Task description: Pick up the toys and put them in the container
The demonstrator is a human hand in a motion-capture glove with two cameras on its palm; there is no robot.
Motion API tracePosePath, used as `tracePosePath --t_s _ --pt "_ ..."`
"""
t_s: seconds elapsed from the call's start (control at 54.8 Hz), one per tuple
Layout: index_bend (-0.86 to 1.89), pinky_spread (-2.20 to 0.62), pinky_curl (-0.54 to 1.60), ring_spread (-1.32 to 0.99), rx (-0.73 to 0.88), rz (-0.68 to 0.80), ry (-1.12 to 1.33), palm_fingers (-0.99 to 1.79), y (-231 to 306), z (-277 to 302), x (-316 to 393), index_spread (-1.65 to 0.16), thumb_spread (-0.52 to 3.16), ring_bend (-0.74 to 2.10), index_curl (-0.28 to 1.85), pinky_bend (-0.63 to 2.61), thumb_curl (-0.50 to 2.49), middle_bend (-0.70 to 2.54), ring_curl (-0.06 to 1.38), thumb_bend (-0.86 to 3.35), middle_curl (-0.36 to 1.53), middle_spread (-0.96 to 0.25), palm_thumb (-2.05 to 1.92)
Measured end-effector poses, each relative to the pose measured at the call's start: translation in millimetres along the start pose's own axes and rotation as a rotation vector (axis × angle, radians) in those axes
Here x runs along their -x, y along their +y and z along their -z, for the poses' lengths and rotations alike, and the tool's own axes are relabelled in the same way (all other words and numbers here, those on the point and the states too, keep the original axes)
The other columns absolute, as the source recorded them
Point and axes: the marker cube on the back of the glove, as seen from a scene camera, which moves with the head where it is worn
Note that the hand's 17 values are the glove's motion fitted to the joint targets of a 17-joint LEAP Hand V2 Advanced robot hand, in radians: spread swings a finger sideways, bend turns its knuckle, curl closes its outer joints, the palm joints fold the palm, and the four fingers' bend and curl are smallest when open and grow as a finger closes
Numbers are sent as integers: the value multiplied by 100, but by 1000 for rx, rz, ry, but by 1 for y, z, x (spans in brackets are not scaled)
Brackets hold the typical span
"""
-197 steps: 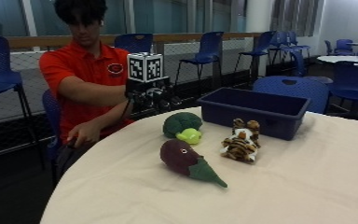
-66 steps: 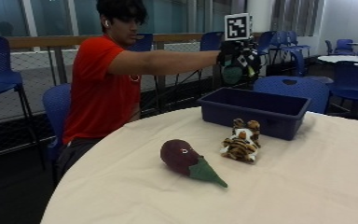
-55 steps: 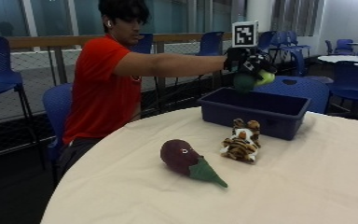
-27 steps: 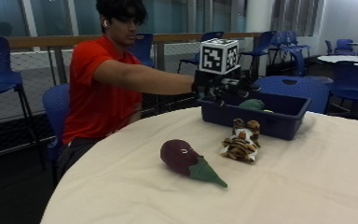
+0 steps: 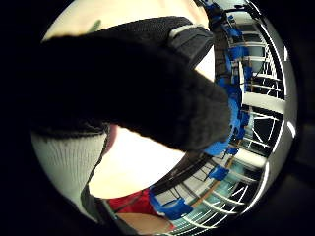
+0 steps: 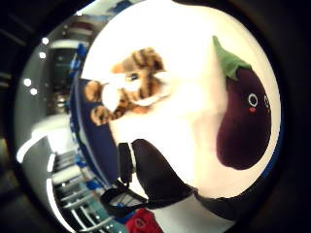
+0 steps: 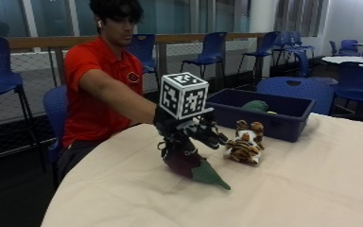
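My gloved right hand (image 7: 189, 134) hovers just above the purple eggplant toy (image 7: 185, 163), which lies on the table with its green cap pointing toward the front edge. The fingers (image 7: 213, 137) are spread and hold nothing. Right beside the hand sits the striped tiger toy (image 7: 243, 144). Behind them stands the dark blue container (image 7: 293, 124), with the green broccoli toy (image 7: 255, 106) inside. The thumb side palm view shows the eggplant (image 6: 245, 121) and the tiger (image 6: 129, 87) lying free on the cloth, near the container (image 6: 92, 138). A gloved finger (image 5: 138, 83) fills most of the little finger side view.
The round table (image 7: 320, 189) has a pale cloth, with open room at the front and right. Blue chairs (image 7: 298, 87) stand behind the container and around the room. The person in a red shirt sits at the far left side of the table.
The hand carried the broccoli to the container and let it go there. It has since come back and dropped low over the eggplant, holding nothing.
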Motion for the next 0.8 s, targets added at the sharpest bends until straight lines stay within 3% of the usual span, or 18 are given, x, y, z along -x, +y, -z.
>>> tracePosePath --t_s 0.183,0.31,0.529,0.639,0.803 --pt "13 15 38 7 52 -28 65 -34 -9 -38 -28 -34 101 12 31 133 23 5 11 -6 18 -3 -7" --pt "11 11 39 8 148 -24 -22 -33 -11 -56 -31 -34 107 17 29 137 24 3 12 -2 15 -1 0" --pt "10 -9 35 -4 146 -16 49 3 -9 -56 -22 -38 124 71 21 123 31 18 27 6 18 -5 17" --pt "19 -32 33 -24 91 -23 84 53 -9 -50 -15 -40 134 99 21 131 35 14 33 13 15 -11 31" --pt "26 -40 34 -40 9 -7 40 79 4 -32 -6 -41 119 101 29 118 49 31 38 22 22 -23 57"
